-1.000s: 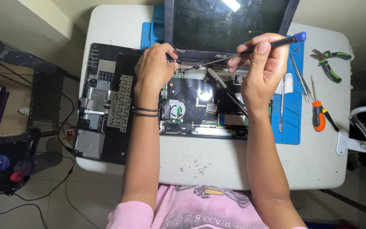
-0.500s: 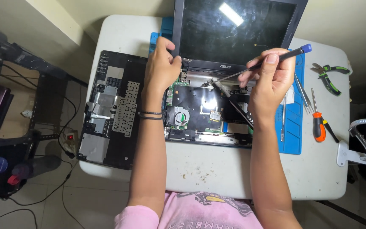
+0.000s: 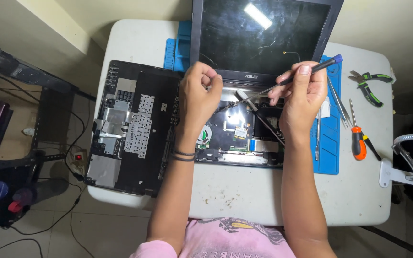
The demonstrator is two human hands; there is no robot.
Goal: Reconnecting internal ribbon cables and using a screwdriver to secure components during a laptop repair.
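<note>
An opened laptop (image 3: 244, 136) lies on a blue mat (image 3: 328, 153), its bare circuit board and fan showing and its dark screen (image 3: 264, 36) upright at the back. My right hand (image 3: 299, 93) grips a thin screwdriver with a blue cap (image 3: 311, 70); its shaft slants down left toward the hinge area. My left hand (image 3: 198, 95) rests curled at the base's back left corner, fingertips close to the driver's tip. What the fingers pinch is hidden.
The removed keyboard cover (image 3: 130, 126) lies upside down at the left. Green-handled pliers (image 3: 369, 86), an orange screwdriver (image 3: 358, 138) and tweezers (image 3: 340, 102) lie at the right on the white table (image 3: 244, 196). A clamp-on gooseneck (image 3: 405, 160) sits at the right edge. Cables and a rack stand left.
The view has drifted down, so more of the screen shows. Both hands stay at the laptop's back edge; the screwdriver's tip has shifted slightly along the hinge area.
</note>
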